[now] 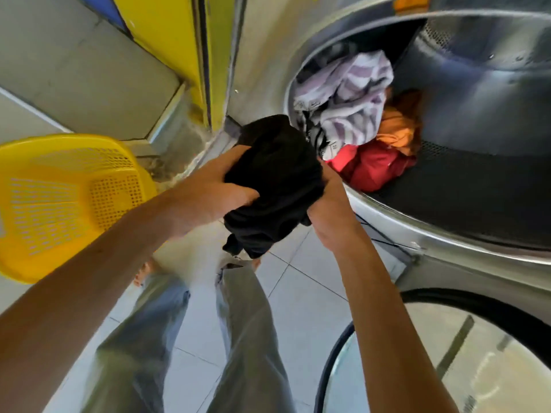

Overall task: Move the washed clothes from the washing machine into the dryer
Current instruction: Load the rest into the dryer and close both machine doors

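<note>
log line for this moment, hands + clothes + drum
left hand: grips black garment | right hand: grips same garment | garment: outside drum opening | drum: holds striped, orange, red clothes | yellow basket: at left

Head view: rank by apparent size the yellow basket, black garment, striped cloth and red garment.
1. yellow basket, though nearness inflates it
2. black garment, held by both hands
3. striped cloth
4. red garment, partly buried

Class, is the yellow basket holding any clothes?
No, the yellow basket shows only its bare mesh walls and bottom, with nothing in it.
</note>
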Tool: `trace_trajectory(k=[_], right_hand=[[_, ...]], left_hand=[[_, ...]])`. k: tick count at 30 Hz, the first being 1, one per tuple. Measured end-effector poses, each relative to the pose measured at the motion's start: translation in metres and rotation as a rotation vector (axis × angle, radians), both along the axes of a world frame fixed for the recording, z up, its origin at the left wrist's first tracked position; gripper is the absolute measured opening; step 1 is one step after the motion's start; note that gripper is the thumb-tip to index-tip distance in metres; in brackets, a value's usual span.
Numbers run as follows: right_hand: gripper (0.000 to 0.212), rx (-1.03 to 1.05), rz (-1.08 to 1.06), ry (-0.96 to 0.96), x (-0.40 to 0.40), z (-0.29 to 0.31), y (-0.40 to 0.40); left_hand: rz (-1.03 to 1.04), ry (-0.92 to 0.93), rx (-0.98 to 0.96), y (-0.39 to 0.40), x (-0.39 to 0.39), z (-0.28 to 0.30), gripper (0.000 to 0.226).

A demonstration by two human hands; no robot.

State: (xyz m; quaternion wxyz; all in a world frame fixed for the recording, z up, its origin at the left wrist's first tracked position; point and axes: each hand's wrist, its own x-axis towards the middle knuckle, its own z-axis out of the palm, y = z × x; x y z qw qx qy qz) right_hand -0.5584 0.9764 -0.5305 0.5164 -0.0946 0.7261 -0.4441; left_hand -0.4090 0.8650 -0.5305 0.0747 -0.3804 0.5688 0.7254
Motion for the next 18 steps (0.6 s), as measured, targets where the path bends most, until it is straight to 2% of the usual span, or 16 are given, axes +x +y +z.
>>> trace_trajectory(k=[3, 5, 7, 8, 10, 12, 16, 18], right_hand=[[0.023, 0.046, -0.084, 0.140, -0.063, 0.001, 0.038], [0.025, 0.098, -0.176, 0.242, -0.109, -0.004, 0.058], [0.016, 0.121, -0.260, 0.356, -0.152, -0.015, 0.070], [0.017, 0.134, -0.301, 0.420, -0.173, -0.023, 0.075], [0.025, 0.215, -0.320, 0.569, -0.212, -0.037, 0.085], [0.038, 0.323, -0.277, 0.694, -0.244, -0.054, 0.096], [0.070, 0.487, -0.045, 0.815, -0.284, -0.089, 0.113], [0.069, 0.535, 0.025, 0.834, -0.290, -0.100, 0.117]], left_hand=[[-0.091, 0.034, -0.058, 0.023, -0.076, -0.004, 0.051], [-0.151, 0.059, -0.121, 0.037, -0.128, -0.005, 0.039], [-0.135, 0.085, -0.179, 0.042, -0.171, -0.008, 0.026], [-0.112, 0.100, -0.192, 0.043, -0.189, -0.009, 0.028], [-0.073, 0.114, -0.170, 0.047, -0.217, -0.014, 0.048], [-0.062, 0.104, -0.168, 0.052, -0.231, -0.021, 0.057], [-0.135, 0.032, -0.184, 0.063, -0.228, -0.037, 0.055], [-0.152, -0.017, -0.209, 0.068, -0.221, -0.043, 0.053]])
